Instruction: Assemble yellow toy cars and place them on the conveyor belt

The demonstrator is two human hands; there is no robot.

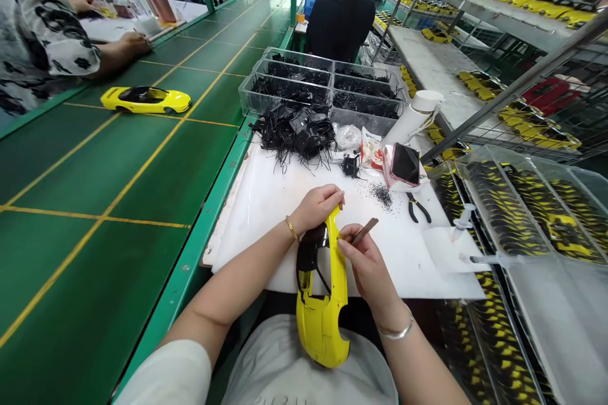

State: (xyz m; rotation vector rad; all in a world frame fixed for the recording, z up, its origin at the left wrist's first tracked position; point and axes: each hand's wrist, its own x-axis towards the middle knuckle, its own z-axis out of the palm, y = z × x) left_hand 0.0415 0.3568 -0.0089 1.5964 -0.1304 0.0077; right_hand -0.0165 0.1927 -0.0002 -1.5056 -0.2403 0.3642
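Note:
A yellow toy car body (323, 329) with a dark windshield part stands on end against my lap, its far end over the white work surface (285, 190). My left hand (319, 207) is wrapped round its far end. At the car's right side is my right hand (363, 256), its fingers closed on a thin brown tool (365, 231) that points up and right. The right fingertips are at the car's edge.
Beyond lie a black wire pile (299, 133), divided clear bins (247, 95), a phone (406, 163), a white bottle (413, 117) and pliers (418, 207). A green conveyor (156, 177) on the left carries another yellow car (146, 100). Trays and racks stand right; people sit beyond.

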